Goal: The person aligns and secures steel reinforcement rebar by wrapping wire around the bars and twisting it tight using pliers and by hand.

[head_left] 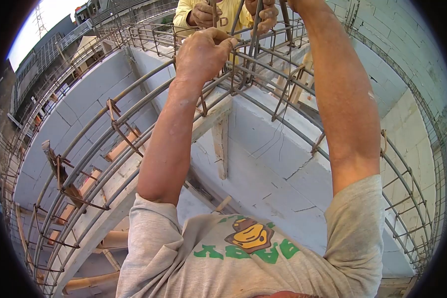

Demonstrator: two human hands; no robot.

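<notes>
My left hand (203,55) is closed in a pinch beside the crossing of the steel reinforcing bars (243,64). What its fingertips hold, if anything, is too small to make out. High in the view, my right hand (303,4) is mostly cut off by the top edge, next to an upright steel bar (286,22); its fingers are hidden. Across the joint, a co-worker in a yellow shirt (184,14) has one hand (203,15) at an upright bar and the other hand (265,15) around another bar.
Rebar cages with stirrups (119,124) run along the wall tops to both sides. Grey block walls (268,164) drop away below. A wooden formwork board (211,119) lies under the joint, with a stub of timber (59,174) at left. Thin wires (280,131) hang down.
</notes>
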